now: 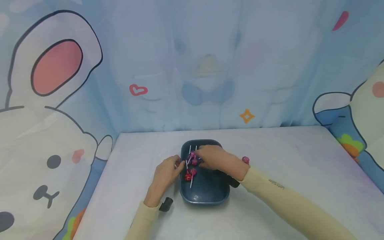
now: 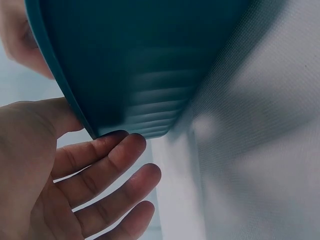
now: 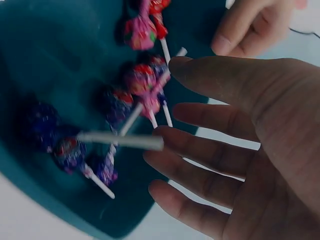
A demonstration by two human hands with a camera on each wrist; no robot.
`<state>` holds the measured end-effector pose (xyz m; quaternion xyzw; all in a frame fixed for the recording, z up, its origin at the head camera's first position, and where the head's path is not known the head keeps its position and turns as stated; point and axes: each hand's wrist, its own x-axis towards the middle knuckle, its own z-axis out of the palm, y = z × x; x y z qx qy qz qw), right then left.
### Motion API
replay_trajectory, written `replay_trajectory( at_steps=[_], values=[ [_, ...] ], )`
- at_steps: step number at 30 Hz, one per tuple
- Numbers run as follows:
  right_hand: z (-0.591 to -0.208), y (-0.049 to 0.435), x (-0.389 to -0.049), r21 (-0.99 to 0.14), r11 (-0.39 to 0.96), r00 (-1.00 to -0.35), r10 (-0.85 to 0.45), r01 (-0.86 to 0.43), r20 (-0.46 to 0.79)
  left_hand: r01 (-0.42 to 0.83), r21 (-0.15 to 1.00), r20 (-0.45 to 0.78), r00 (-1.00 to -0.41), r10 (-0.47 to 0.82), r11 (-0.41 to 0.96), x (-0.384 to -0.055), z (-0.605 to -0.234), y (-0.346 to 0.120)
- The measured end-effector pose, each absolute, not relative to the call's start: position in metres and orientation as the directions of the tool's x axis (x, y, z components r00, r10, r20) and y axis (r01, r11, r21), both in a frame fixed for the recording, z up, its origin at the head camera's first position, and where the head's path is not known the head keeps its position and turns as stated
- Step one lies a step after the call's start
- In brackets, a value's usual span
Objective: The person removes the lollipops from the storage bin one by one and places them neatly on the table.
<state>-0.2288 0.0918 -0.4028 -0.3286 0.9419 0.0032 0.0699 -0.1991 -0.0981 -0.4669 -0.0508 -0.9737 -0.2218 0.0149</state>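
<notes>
A dark blue-teal tray [image 1: 211, 186] with raised sides holds several wrapped lollipops. My left hand [image 1: 168, 171] grips the tray's left rim; in the left wrist view, its thumb goes behind the rim and its fingers lie along the outer wall. Over the tray's far part is my right hand [image 1: 211, 156], thumb and fingers apart with nothing held between them. Near its fingertips in the right wrist view lie a pink lollipop [image 3: 140, 79] and purple-blue lollipops [image 3: 42, 125], white sticks pointing various ways. A red lollipop [image 1: 188, 176] lies by the tray's left wall.
Another pink lollipop [image 1: 245, 160] shows on the white-covered table [image 1: 285, 150] to the right of the tray, just beyond my right wrist. A light blue cartoon curtain [image 1: 150, 60] stands behind the table and along both sides.
</notes>
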Motion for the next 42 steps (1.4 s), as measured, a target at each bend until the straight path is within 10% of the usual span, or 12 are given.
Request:
replay_trajectory(
  at_steps=[42],
  values=[
    [-0.436, 0.068, -0.219, 0.026, 0.691, -0.691, -0.719, -0.722, -0.08, 0.096, 0.438, 0.056, -0.995, 0.08, 0.894, -0.2, -0.469, -0.098]
  ],
)
